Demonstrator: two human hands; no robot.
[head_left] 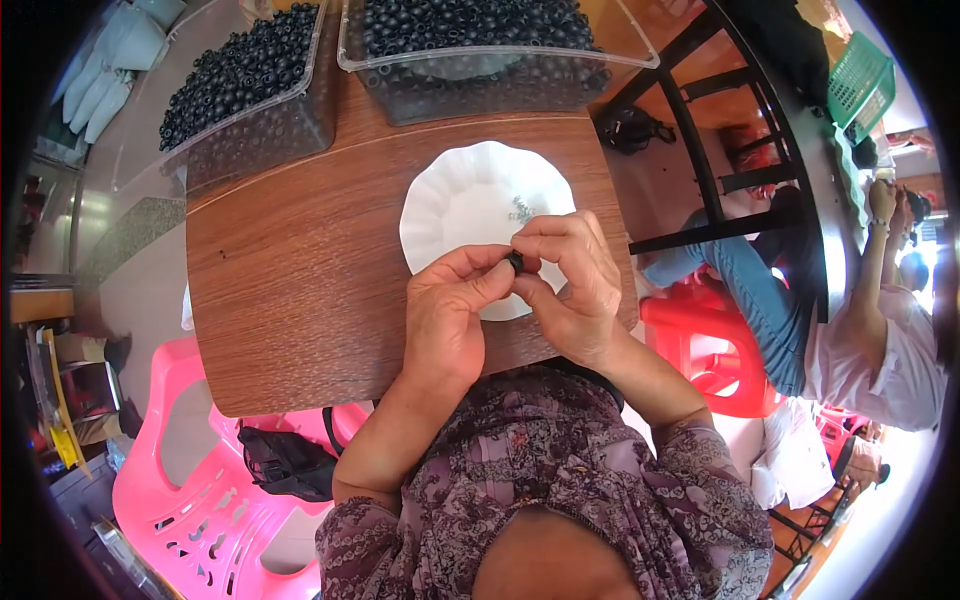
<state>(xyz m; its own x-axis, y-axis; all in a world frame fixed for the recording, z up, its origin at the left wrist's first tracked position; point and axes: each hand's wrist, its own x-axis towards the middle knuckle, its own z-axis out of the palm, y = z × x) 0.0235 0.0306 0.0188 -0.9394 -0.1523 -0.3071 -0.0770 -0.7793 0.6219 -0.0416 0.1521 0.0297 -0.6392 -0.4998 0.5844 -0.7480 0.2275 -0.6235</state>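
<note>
Okay, small dark round piece [514,260] above near half of white scalloped plate [438,212]; left hand [448,303] and right hand [578,285] both have thumb and index clamped on it. Best: pinch lightly, steady wrists, stay over plate.

Bright seats, brighter light

We look down on a brown wood-grain bench [290,270] above a pale floor [140,290] crossed by a speckled band [135,232]. A pink plastic chair [150,480] with cut-outs stands near the bench's left corner; a red stool [668,320] sits to its right, near a black frame with crossbars [757,179]. White light [915,480] floods our right edge.
</note>
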